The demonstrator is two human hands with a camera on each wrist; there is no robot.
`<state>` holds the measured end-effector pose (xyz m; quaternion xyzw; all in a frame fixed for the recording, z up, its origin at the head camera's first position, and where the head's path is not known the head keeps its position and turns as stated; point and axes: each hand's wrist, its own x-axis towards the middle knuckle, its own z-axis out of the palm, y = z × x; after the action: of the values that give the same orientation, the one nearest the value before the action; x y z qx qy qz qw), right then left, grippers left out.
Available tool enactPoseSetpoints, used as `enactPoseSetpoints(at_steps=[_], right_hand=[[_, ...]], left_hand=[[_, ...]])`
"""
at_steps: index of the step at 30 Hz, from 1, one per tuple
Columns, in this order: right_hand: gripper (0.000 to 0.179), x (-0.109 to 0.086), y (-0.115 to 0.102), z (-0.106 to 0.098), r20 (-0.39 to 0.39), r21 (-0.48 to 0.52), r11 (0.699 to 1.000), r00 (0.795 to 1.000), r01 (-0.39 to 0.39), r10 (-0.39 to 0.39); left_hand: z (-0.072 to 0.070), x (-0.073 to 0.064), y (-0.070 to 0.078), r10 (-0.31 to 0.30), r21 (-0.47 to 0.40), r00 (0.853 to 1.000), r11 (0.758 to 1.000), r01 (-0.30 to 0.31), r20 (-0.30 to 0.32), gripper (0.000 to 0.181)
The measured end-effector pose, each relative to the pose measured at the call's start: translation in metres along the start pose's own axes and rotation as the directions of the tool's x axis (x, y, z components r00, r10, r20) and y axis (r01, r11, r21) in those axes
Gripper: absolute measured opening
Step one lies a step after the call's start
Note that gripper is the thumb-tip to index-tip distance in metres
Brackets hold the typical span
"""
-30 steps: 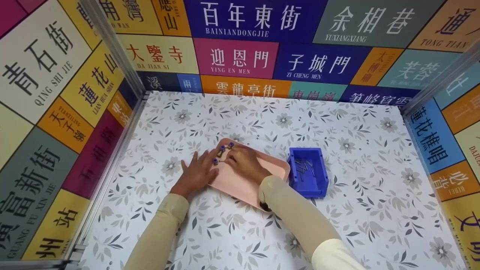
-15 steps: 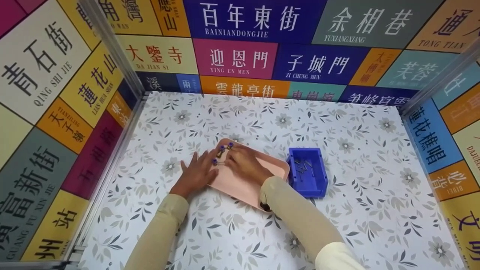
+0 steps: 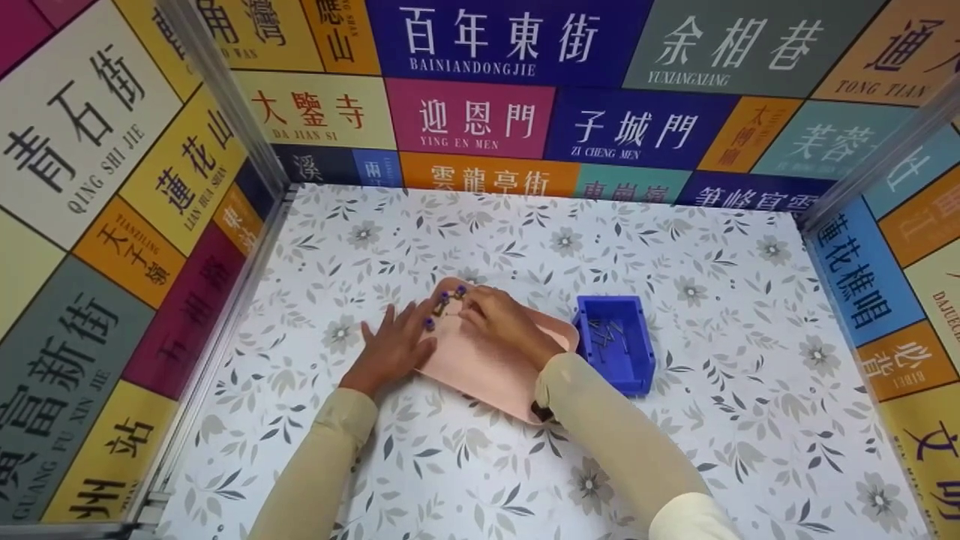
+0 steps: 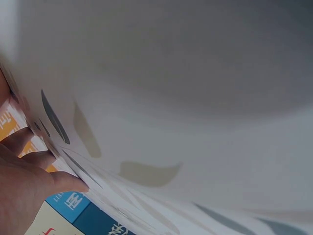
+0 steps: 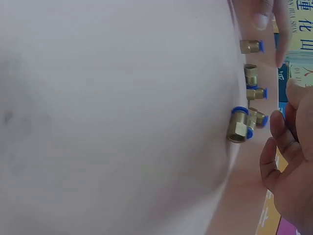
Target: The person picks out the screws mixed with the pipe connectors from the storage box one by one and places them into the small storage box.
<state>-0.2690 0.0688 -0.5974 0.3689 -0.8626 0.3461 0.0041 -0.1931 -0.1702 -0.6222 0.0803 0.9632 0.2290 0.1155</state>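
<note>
Several brass push-in fittings with blue collars (image 3: 429,323) lie near the far left end of a pink tray (image 3: 480,367). My left hand (image 3: 395,346) rests at the tray's left edge with its fingers spread and fairly straight. My right hand (image 3: 499,319) is over the tray just right of the fittings, its fingers bent. In the right wrist view, the right hand (image 5: 293,152) shows curled fingers beside the row of fittings (image 5: 251,93); one larger-looking fitting (image 5: 238,126) stands out. Whether a small piece sits between its fingertips is hidden. The left wrist view shows mostly tablecloth and the left fingers (image 4: 39,159).
Right of the tray stands a blue bin (image 3: 637,360) with several thin metal screws (image 3: 609,335) inside. A floral cloth (image 3: 360,480) covers the table. Sign-printed walls (image 3: 472,120) enclose its back and sides.
My right hand has shifted slightly up and to the right, away from the lower left fitting. The thin light piece by that fitting no longer shows there. The left hand stays put.
</note>
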Motion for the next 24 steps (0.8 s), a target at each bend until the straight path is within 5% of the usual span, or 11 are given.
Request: enactPoseSetpoints(at_steps=[24], right_hand=[[0.012, -0.028, 0.001, -0.066, -0.206, 0.134, 0.99, 0.976, -0.044, 0.072]], left_hand=[[0.001, 0.0, 0.002, -0.025, 0.02, 1.0, 0.999, 0.025, -0.003, 0.068]])
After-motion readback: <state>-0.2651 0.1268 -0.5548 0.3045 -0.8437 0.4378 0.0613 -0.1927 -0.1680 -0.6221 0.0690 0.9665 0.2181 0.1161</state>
